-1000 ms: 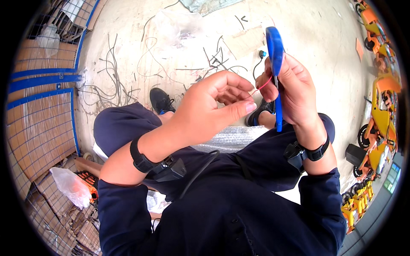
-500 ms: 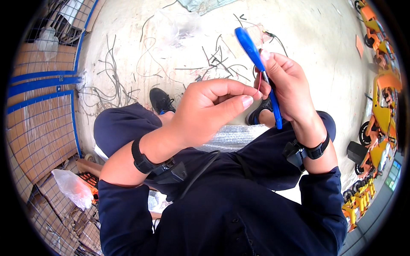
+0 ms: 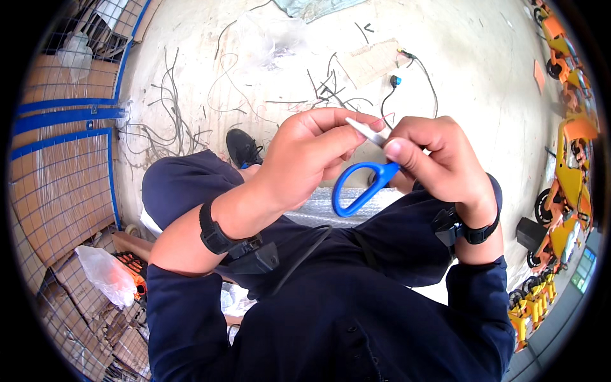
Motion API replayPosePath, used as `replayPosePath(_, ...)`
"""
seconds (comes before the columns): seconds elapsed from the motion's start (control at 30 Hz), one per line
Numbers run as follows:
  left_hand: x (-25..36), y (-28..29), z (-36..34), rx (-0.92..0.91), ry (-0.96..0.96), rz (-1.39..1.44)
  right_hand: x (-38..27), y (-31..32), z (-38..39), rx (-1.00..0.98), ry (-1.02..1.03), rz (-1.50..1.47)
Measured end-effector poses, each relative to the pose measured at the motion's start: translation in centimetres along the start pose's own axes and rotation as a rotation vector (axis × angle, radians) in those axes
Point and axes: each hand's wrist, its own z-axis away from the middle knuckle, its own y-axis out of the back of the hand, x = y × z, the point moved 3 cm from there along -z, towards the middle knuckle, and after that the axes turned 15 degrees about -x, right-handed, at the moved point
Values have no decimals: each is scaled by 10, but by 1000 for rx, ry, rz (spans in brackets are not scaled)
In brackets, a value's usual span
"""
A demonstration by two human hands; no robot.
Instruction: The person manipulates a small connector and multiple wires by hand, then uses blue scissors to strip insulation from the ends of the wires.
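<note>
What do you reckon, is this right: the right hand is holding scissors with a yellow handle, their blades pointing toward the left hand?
Not quite: the visible handle is blue, not yellow, as the head view shows. The right hand is holding the scissors, their blades pointing toward the left hand.
</note>
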Motion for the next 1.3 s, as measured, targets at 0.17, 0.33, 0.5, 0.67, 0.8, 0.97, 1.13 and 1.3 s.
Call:
replayPosePath(0.17, 7, -3, 4, -109, 2, 63, 1, -1, -1, -16, -60, 10)
replayPosePath(0.33, 11, -10, 3, -5, -26, -42, -2, -2, -1, 43, -58, 62)
replayPosePath(0.5, 8, -7, 3, 20, -60, -104, -3, -2, -2, 89, 1, 196)
replayPosePath(0.67, 5, -1, 3, 2, 15, -26, -3, -2, -2, 92, -8, 235)
replayPosePath(0.8, 4, -2, 2, 22, 6, -43, -1, 0, -2, 85, -28, 185)
replayPosePath(0.97, 9, -6, 3, 8, -28, 39, 3, 2, -7, 94, -61, 160)
replayPosePath(1.13, 9, -5, 5, -20, 36, 34, 6, 2, -6, 84, -44, 98)
replayPosePath(1.3, 9, -3, 5, -88, 22, 4, 4, 1, -4, 100, 22, 95)
